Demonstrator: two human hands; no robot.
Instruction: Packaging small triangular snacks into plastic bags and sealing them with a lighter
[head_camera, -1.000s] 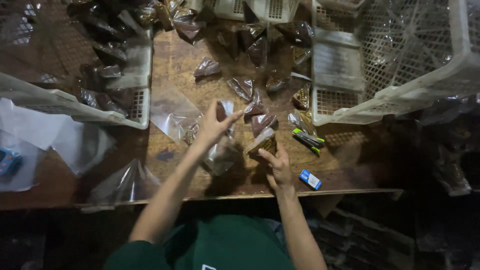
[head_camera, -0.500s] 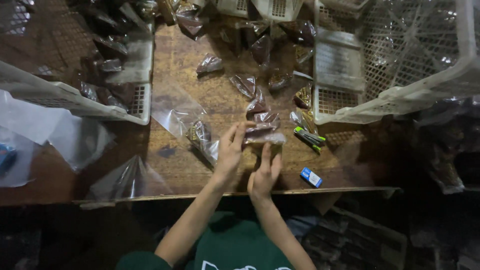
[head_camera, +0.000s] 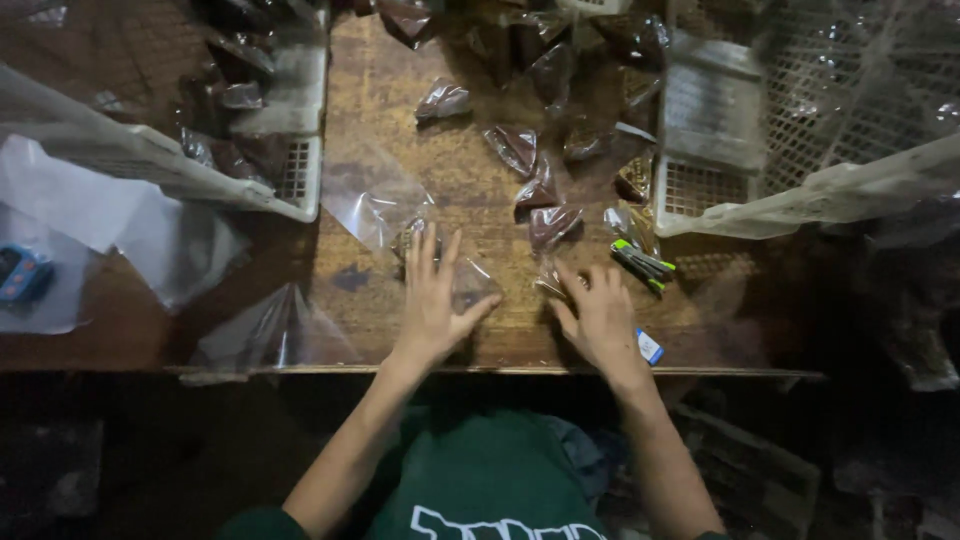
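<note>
Inspecting, left to right, from the worker's own seat:

Far left of the left hand: white crate (head_camera: 290, 185) holding dark filled packets, set within arm's reach. Loose clear sheeting (head_camera: 270, 330) lies just left of that hand, at the table edge.

Left hand (head_camera: 432, 300): flat, palm down, fingers spread wide — gripping nothing. It presses on a clear bag (head_camera: 470, 283) with dark contents; the spread looks meant to flatten the bag against the wooden table (head_camera: 370, 80).

Ahead of the left hand: an empty clear bag (head_camera: 370, 195), lying open-faced and touching the fingertips' area.

Between the hands: bare table wood; hands well apart.

Right hand (head_camera: 600, 315): palm down, fingers loosely splayed, resting on the table. Its fingertips touch a small filled packet (head_camera: 552, 280); whether any finger pinches it, I cannot tell.

Ahead of both hands: filled dark packets (head_camera: 520, 150) scattered loose, none stacked — apparently laid down singly within reach.

Just right of the right hand: a small blue-and-white item (head_camera: 650, 346) at the table edge, and green-and-black pens or markers (head_camera: 642, 264) slightly ahead.

Far right: a second white mesh crate (head_camera: 800, 200), draped in clear film, contents unclear.
</note>
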